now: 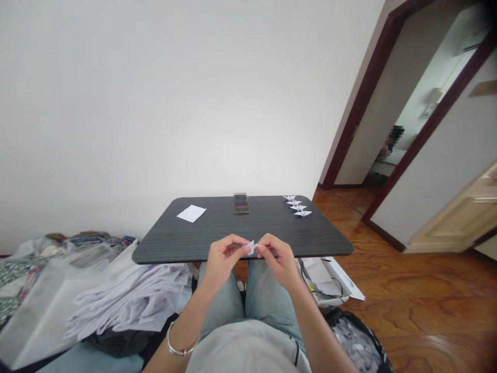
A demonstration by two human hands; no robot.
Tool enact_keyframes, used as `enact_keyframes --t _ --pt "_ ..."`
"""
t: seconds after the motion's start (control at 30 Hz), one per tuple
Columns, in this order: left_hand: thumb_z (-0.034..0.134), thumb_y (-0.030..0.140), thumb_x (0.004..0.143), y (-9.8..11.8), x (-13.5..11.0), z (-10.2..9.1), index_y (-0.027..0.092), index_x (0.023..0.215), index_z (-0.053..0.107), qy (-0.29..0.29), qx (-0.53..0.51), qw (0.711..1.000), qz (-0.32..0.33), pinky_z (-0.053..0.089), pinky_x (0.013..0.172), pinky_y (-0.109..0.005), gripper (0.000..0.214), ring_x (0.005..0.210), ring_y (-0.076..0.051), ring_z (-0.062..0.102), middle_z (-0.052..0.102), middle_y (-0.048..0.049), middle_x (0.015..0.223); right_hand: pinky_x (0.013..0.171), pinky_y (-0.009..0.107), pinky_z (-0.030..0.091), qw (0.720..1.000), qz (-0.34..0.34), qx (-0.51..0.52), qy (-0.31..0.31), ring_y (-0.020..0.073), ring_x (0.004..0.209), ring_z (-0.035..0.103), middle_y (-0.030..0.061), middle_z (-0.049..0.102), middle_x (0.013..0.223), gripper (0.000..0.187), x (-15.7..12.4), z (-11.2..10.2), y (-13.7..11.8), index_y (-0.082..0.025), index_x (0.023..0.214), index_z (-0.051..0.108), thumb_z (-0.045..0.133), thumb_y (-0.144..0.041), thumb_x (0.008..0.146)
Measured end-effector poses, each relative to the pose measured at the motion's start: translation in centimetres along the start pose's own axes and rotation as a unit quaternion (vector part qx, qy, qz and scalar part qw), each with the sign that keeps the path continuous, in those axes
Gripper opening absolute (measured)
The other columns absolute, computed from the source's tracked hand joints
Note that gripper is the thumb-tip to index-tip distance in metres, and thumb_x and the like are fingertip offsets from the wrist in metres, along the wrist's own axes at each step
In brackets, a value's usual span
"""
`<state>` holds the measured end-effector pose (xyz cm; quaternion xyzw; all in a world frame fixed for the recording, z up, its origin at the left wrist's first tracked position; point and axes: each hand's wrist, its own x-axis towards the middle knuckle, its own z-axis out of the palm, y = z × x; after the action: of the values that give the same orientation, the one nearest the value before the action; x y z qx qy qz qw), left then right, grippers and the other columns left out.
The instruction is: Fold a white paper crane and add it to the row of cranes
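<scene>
Between my two hands, over the near edge of the dark table (217,228), is a small folded white paper piece (251,247). My left hand (226,257) pinches its left side between thumb and fingers. On the other side my right hand (276,257) grips the right end with its fingertips. The fingertips hide part of the folds. Several white paper cranes (301,213) stand in a row at the table's far right. A flat white sheet of paper (191,213) lies toward the far left.
A phone (241,203) sits at the table's back middle, near the wall. Piled clothes (135,295) lie left of my legs. Below the right side are a white box (324,280) with papers and cables and a black bag (355,336) of paper scraps. A person (394,137) is beyond the doorway.
</scene>
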<state>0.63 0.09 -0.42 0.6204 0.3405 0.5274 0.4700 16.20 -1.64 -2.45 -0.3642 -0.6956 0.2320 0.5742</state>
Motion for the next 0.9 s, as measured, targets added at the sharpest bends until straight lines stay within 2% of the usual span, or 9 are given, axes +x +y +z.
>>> enact_keyframes --t 0.17,0.5,0.9 --pt "0.069 0.019 0.067 -0.2 0.0 0.0 0.015 0.070 0.067 -0.006 0.003 1.000 0.011 0.050 0.065 -0.023 0.005 0.067 -0.014 0.062 0.068 -0.0021 0.071 0.050 0.022 0.039 0.999 0.013 0.031 0.031 0.0126 0.058 0.053 0.0006 0.056 0.066 0.017 -0.1 0.1 0.1 -0.019 0.077 0.059 0.049 -0.029 0.086" --pt "0.069 0.022 0.067 0.0 -0.1 0.0 0.015 0.070 0.067 -0.007 0.015 1.000 0.014 0.051 0.066 -0.026 0.008 0.068 -0.016 0.062 0.068 -0.0034 0.071 0.050 0.022 0.040 0.997 0.022 0.041 0.063 0.0127 0.059 0.053 0.0004 0.055 0.066 0.008 0.0 0.5 -0.1 -0.019 0.073 0.060 0.059 -0.024 0.079" --pt "0.069 0.020 0.066 -0.1 0.0 0.0 0.015 0.070 0.067 -0.003 0.001 1.000 0.006 0.051 0.066 -0.025 0.007 0.069 -0.015 0.063 0.068 -0.0030 0.072 0.051 0.023 0.042 0.992 0.051 0.078 0.090 0.0121 0.055 0.055 -0.0001 0.056 0.062 0.013 -0.3 1.0 0.1 -0.018 0.068 0.061 0.058 -0.024 0.079"
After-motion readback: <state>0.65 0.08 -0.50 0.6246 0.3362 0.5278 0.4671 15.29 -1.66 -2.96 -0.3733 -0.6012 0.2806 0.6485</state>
